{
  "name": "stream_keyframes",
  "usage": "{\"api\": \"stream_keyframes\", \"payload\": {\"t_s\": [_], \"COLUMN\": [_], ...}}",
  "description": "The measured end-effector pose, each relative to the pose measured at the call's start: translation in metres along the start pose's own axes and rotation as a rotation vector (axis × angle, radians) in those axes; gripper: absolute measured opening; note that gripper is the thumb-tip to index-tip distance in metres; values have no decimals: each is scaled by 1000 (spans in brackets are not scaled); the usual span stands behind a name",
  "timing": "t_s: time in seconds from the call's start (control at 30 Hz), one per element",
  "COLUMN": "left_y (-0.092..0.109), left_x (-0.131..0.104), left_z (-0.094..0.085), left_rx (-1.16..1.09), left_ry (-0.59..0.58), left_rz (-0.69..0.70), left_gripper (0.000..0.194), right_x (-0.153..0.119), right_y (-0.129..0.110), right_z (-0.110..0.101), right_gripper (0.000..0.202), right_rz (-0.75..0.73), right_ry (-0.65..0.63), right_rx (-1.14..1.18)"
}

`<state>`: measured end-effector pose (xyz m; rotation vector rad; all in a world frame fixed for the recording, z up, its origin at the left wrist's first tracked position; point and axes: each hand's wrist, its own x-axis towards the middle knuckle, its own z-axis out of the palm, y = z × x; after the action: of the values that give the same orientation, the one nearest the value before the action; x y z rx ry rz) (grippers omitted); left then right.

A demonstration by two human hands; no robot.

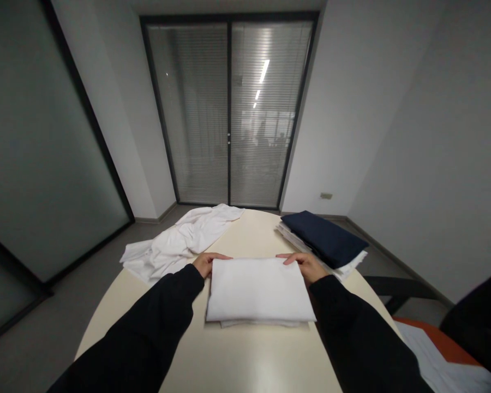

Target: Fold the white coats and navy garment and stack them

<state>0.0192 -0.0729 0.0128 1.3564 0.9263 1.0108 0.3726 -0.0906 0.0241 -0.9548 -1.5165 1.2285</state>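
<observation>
A folded white cloth (259,292), a neat rectangle of several layers, lies in front of me on the pale table (253,355). My left hand (207,263) grips its far left corner, fingers along the far edge. At the far right corner, my right hand (306,265) holds it the same way, with the thumb side on top and some fingers hidden behind the cloth. Beyond my left hand, a crumpled white garment (184,237) spreads over the table. Just past my right hand sits a stack with a folded dark blue cloth (325,234) on top of white ones.
An orange seat (445,344) with white cloth (425,355) on it stands at the lower right, beside a dark chair part (483,316). Behind the table's rounded far edge are glass panels with blinds (229,114) and grey walls. Frosted glass (45,136) lines the left.
</observation>
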Motion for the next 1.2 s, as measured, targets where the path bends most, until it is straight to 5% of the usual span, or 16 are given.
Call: {"api": "stream_keyframes", "payload": {"t_s": [0.2, 0.37, 0.57, 0.67, 0.8, 0.97, 1.1, 1.2], "left_y": [-4, -10, -5, 18, 37, 17, 9, 10], "left_x": [1, 0, 7, 1, -23, -47, -48, -47], "left_z": [8, 12, 9, 10, 32, 56, 54, 52], "left_rx": [-213, -258, -285, -2, 565, 1096, 1221, 1236], "left_ry": [56, 72, 162, 221, -51, -232, -236, -222], "left_rz": [-32, 6, 96, 337, 600, 544, 527, 535], "left_gripper": [10, 21, 10, 15, 37, 65, 65, 65], "right_x": [0, 2, 2, 3, 4, 3, 4, 4], "right_y": [-1, -1, 9, 11, 11, 11, 0, -26], "right_z": [5, 7, 5, 4, 3, 4, 2, 8], "right_gripper": [34, 29, 33, 33, 34, 31, 30, 30], "right_rz": [12, 8, 35, 28, 25, 30, 23, -116], "right_ry": [32, 20, 8, 16, 1, -12, 83, 114], "right_rx": [-7, 13, -38, -72, -84, -94, -96, -308]}}
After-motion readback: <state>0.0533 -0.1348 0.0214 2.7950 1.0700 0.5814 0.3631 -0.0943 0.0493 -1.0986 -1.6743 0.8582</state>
